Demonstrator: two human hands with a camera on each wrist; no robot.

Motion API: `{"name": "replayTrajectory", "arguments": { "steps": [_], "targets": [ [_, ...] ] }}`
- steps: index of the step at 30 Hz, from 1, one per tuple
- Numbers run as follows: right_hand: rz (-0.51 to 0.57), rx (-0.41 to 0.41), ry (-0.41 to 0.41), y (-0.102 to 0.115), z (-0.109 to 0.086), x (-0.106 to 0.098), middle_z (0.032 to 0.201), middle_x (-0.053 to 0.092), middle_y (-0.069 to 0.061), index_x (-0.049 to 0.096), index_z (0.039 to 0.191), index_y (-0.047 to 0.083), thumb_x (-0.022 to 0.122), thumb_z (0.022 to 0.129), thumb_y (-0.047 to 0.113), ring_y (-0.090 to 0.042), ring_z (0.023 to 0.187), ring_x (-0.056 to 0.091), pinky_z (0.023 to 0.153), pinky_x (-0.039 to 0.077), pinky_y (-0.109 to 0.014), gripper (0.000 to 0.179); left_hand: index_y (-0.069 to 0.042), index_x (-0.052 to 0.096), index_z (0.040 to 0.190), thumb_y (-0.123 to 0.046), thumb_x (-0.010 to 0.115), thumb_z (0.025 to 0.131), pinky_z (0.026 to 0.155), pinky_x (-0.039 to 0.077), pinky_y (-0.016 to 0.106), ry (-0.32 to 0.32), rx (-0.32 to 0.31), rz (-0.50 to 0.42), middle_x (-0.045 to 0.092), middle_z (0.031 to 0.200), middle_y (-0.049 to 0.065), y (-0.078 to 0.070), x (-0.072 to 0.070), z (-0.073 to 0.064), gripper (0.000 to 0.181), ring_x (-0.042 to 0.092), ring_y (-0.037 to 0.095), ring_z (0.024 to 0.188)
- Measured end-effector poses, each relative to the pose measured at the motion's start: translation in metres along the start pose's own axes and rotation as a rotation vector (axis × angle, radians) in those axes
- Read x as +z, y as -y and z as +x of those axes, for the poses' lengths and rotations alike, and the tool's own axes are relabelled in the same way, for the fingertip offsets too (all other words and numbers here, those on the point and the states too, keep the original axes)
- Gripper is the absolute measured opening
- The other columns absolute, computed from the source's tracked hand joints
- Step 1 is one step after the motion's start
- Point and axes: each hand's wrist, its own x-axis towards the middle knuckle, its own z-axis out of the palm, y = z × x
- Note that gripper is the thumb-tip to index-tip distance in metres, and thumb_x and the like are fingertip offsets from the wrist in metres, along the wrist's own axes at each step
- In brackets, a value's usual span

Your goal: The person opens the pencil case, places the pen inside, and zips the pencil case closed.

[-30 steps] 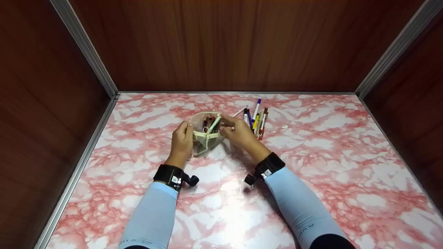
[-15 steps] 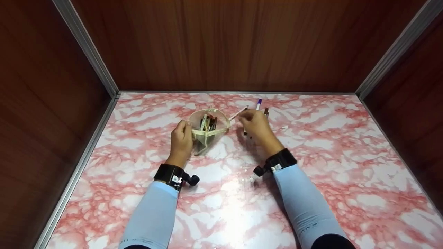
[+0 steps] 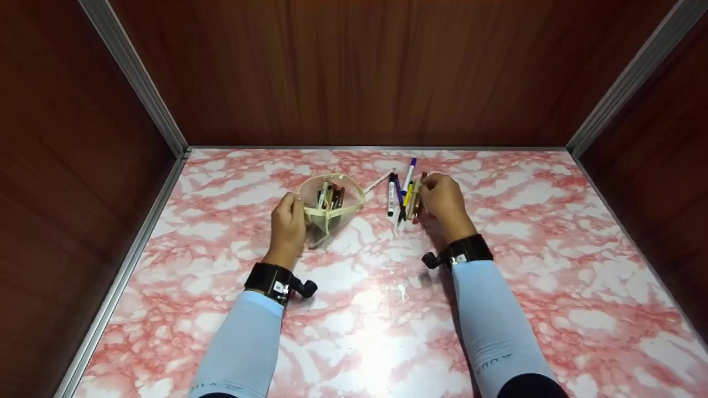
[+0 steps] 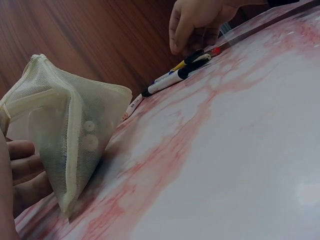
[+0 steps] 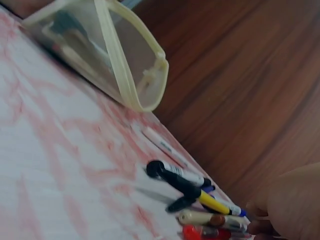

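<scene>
My left hand [image 3: 287,218] grips the near-left edge of a cream mesh pencil case [image 3: 345,210], fingers curled against its side. The case gapes at the top, and several pens [image 3: 332,196] stand inside. Over to the right, my right hand [image 3: 445,202] is at the right side of a loose row of pens, its fingertips by a brown-ended pen [image 3: 424,176]. In the right wrist view, those fingertips meet the far ends of a beige pen [image 5: 192,217] and a red-capped pen [image 5: 192,232]. Whether they pinch one is hidden.
Beside them lie a white marker with black cap [image 3: 391,196], a yellow pen [image 3: 408,194] and a purple-capped marker [image 3: 410,174]. A thin pale pen [image 3: 379,181] slants near the case. Wooden panels [image 3: 354,72] wall the marbled table [image 3: 354,331].
My right hand held a pale green pen over the case, then moved right to the loose pens, reaching their right side. More pens show again. The left hand stays holding the case.
</scene>
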Motion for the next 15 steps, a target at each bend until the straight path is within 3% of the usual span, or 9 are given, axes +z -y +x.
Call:
{"name": "replayTrajectory", "arguments": {
  "steps": [6, 15],
  "targets": [
    [-0.053, -0.012, 0.040, -0.012, 0.003, -0.001, 0.113, 0.076, -0.023, 0.076, 0.140, 0.002, 0.065, 0.112, 0.021, -0.038, 0.104, 0.070, 0.095, 0.056, -0.052, 0.036, -0.004, 0.055, 0.088, -0.014, 0.053, 0.117, 0.063, 0.044, 0.026, 0.007, -0.009, -0.016, 0.049, 0.077, -0.003, -0.001, 0.001, 0.000, 0.031, 0.052, 0.017, 0.071],
    [-0.087, -0.047, 0.084, -0.017, 0.005, -0.001, 0.119, 0.077, -0.026, 0.073, 0.145, 0.003, 0.062, 0.110, 0.015, -0.041, 0.110, 0.070, 0.104, 0.056, -0.058, 0.039, -0.002, 0.062, 0.093, -0.016, 0.053, 0.117, 0.062, 0.047, 0.023, 0.010, -0.014, -0.022, 0.070, 0.087, 0.012, -0.001, 0.001, 0.000, 0.030, 0.057, 0.015, 0.072]
  ]
}}
